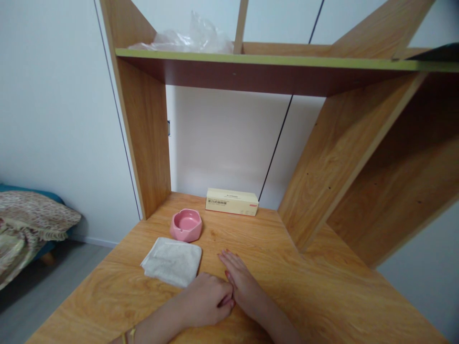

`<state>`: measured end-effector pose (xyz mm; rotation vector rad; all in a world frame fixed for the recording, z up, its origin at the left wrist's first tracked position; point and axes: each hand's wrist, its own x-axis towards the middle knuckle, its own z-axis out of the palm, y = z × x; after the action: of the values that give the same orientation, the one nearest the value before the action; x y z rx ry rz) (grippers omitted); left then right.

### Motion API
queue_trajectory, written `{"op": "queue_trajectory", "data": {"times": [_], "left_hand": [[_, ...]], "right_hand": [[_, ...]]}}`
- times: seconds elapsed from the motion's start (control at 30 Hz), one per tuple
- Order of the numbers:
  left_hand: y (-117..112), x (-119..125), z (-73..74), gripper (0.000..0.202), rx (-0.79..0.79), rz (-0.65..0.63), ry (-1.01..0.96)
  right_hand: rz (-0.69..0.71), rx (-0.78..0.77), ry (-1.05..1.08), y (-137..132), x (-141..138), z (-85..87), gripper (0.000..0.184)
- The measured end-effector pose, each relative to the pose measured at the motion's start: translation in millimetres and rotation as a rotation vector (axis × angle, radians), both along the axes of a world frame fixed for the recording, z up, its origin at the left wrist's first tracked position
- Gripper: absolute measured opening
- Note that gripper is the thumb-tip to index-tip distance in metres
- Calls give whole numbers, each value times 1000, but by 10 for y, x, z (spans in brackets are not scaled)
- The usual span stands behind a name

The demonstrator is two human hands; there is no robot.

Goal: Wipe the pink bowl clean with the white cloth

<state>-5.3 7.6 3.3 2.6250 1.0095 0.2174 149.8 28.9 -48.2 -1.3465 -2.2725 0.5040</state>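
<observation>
My left hand (211, 299) is curled into a loose fist on the wooden desk, and nothing shows in it. Its knuckles meet the side of my right hand (244, 284), which lies flat with fingers stretched forward. Just beyond my left hand is a folded white cloth (173, 260). Behind the cloth sits a pink faceted ashtray (186, 225). A cream-coloured box (232, 202) with printed lettering lies lengthwise near the back of the desk.
The wooden desk (322, 296) has side panels and an overhead shelf (279, 61). Crumpled clear plastic (201, 36) rests on that shelf. An upright wooden panel (315, 167) stands to the right. At far left is a bed with a patterned cover (32, 220).
</observation>
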Motion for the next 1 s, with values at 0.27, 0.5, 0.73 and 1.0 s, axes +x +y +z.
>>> {"op": "queue_trajectory", "data": {"times": [0.27,0.5,0.73,1.0], "left_hand": [[2,5,1,15,3,7,4],[-3,9,10,14,1,16,-1],[-2,7,12,15,4,14,-15],[-2,4,-24,16,31,10,-22]], "right_hand": [[-5,12,-14,1,-9,1,46],[9,25,2,3,4,-19,47],[-4,11,-18,-16,-10,40,45],[-3,13,-32,-15,-8,41,46]]}}
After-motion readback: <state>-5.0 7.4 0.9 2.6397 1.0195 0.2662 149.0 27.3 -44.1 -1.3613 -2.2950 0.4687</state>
